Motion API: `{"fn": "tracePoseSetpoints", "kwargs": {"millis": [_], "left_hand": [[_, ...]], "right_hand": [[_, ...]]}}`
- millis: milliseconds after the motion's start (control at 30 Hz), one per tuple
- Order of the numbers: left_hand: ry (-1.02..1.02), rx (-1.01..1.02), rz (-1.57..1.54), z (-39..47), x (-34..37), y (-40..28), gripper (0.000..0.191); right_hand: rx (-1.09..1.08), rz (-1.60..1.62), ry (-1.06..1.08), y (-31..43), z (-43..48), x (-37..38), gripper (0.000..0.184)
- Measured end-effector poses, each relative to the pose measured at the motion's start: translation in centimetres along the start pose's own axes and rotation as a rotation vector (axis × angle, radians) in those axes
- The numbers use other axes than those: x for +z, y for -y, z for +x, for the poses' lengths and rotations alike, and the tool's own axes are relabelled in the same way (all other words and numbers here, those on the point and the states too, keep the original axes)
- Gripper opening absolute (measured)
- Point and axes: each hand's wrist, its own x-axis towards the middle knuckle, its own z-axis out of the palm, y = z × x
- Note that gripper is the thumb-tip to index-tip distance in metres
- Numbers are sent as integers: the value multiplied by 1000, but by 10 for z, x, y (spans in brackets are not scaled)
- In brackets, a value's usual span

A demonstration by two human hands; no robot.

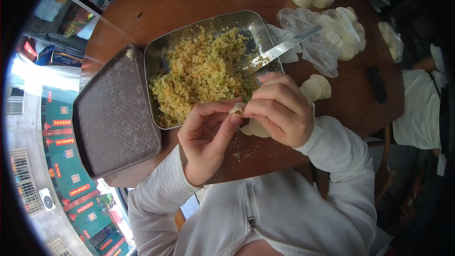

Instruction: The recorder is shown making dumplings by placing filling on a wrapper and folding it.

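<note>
My left hand (209, 135) and my right hand (280, 110) meet over the near rim of a metal tray (261, 28). Between their fingertips they pinch a small dough dumpling (237, 108) with some filling showing. Chopped yellow, orange and green filling (206, 71) is heaped in the metal tray. A flat metal blade (288, 44) rests slantwise over the tray's right side, its near end in the filling. Round dough wrappers (258, 128) lie partly hidden under my right hand, and a stack of wrappers (316, 88) sits just beyond it.
A dark, textured rectangular tray (117, 113) with a small dough bit stands at the left. Plastic bags of dough wrappers (341, 35) lie at the back right, near a black object (376, 84). Crumbs dot the wooden table (249, 161). Another person in white (419, 108) is at the right.
</note>
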Motion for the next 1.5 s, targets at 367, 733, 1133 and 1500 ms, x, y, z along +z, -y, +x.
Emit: {"fn": "tracePoseSetpoints", "kwargs": {"millis": [367, 733, 1133, 1500], "left_hand": [[-2, -24, -13, 0, 0, 0, 22], [0, -11, 19, 0, -1, 0, 26], [-55, 5, -30, 0, 2, 4, 23], [-42, -18, 4, -1, 0, 5, 24]], "right_hand": [[7, -2, 2, 0, -3, -1, 31], [46, 2, -34, 0, 1, -2, 26], [61, -20, -65, -1, -1, 1, 20], [60, -60, 16, 0, 0, 0, 19]]}}
